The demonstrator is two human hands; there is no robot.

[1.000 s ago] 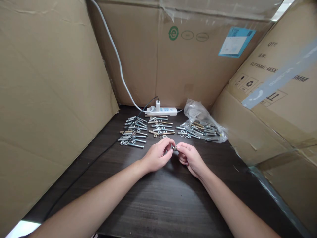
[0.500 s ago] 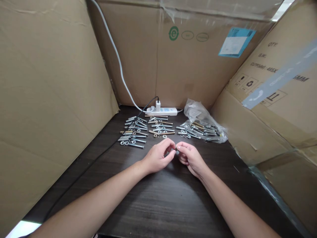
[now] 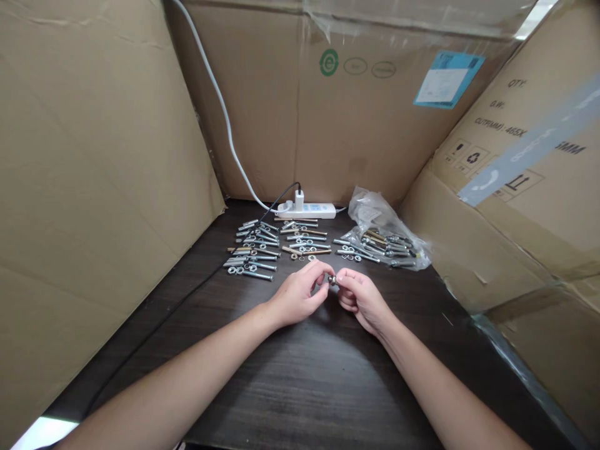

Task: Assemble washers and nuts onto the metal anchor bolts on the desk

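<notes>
Just in front of the rows of hardware, my left hand (image 3: pixel 301 292) and my right hand (image 3: pixel 363 301) meet over the table. Between their fingertips is a small metal fastener (image 3: pixel 332 280), brassy to silver in colour, whose exact kind is too small to make out. The right thumb and index finger pinch one end of it, with the other fingers curled under. My left thumb and fingers close on the opposite end. Beyond the left hand lie bolts, sleeves, nuts and washers in a middle group (image 3: pixel 307 239) and a left group (image 3: pixel 253 257).
A clear plastic bag (image 3: pixel 375 215) with more bolts lies at the right rear, loose bolts (image 3: pixel 359 251) beside it. Behind the rows stands a white power strip (image 3: pixel 321 210). A black cable (image 3: pixel 173 307) crosses the left of the dark table (image 3: pixel 300 387). Cardboard walls (image 3: pixel 262 125) enclose three sides.
The fingertips have drawn slightly apart, so more of the small fastener shows between them. Both arms and the laid-out hardware stay where they were.
</notes>
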